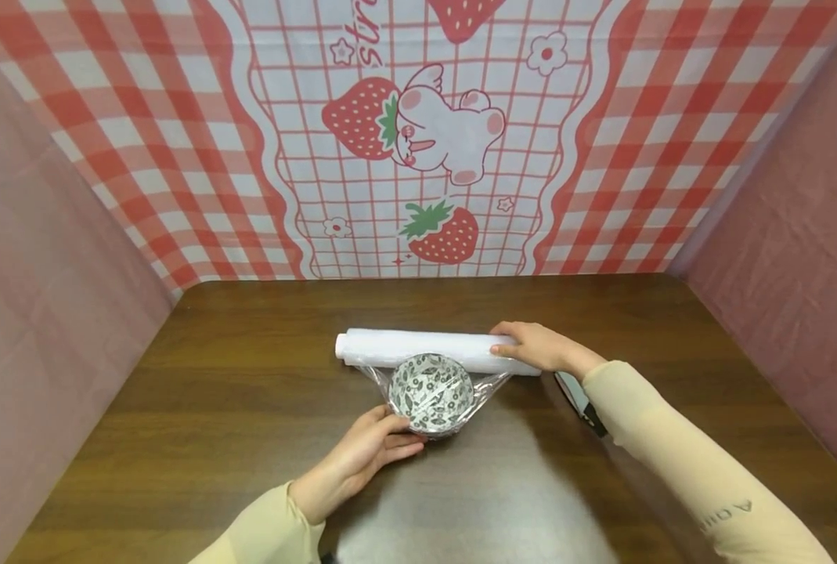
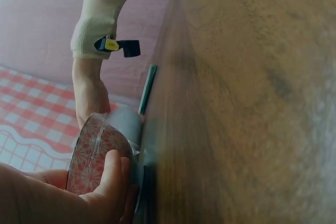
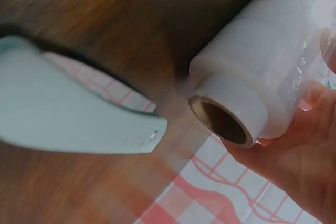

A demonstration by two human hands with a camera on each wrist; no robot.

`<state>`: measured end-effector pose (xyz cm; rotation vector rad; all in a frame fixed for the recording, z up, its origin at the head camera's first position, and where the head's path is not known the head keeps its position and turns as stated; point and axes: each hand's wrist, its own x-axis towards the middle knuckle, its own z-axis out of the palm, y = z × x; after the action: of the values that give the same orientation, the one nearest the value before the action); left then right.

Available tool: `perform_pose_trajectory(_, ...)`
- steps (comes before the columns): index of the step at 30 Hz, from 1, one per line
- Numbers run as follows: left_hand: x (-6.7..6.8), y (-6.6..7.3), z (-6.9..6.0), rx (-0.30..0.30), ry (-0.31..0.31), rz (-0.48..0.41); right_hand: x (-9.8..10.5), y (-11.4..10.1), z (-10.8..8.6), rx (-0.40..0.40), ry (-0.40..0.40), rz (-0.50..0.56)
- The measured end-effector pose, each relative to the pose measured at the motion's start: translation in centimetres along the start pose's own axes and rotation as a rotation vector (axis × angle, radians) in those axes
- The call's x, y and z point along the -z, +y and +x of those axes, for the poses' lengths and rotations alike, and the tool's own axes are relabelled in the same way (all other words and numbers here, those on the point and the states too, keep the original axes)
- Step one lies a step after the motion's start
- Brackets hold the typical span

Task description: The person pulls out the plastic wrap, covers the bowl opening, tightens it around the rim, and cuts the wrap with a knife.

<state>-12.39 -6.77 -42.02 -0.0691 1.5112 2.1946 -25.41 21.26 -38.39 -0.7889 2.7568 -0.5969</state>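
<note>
Clear film stretches over a bowl (image 1: 432, 394) with a grey leaf pattern inside; in the left wrist view the bowl (image 2: 86, 166) shows a reddish patterned outside. My left hand (image 1: 362, 453) holds the bowl's lower left side, thumb near the rim and fingers lower down; the left wrist view also shows this hand (image 2: 105, 192). Behind the bowl lies a white roll of film (image 1: 418, 347), joined to the bowl by the stretched film. Its right part is gripped by my right hand (image 1: 538, 345). In the right wrist view, that hand (image 3: 299, 156) curls round the roll (image 3: 252, 51) near its hollow end.
Right of the roll, partly under the right forearm, a pale flat object (image 1: 571, 392) with a dark end lies on the wooden table (image 1: 249, 439). The right wrist view shows the pale object (image 3: 79, 108) with a small hole. A checked strawberry cloth (image 1: 460, 157) hangs behind.
</note>
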Motion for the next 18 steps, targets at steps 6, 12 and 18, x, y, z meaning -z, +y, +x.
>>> perform_pose_trajectory(6,0.2,0.4,0.2,-0.003,-0.004,0.042,0.0,0.0,-1.0,-0.027,0.028,-0.051)
perform_pose_trajectory(12,0.4,0.7,0.7,0.004,0.016,0.068,-0.4,-0.8,-2.5,-0.110,0.055,-0.072)
perform_pose_trajectory(18,1.2,1.2,1.1,-0.021,0.090,0.112,-1.0,-2.6,-3.9,-0.190,0.105,-0.111)
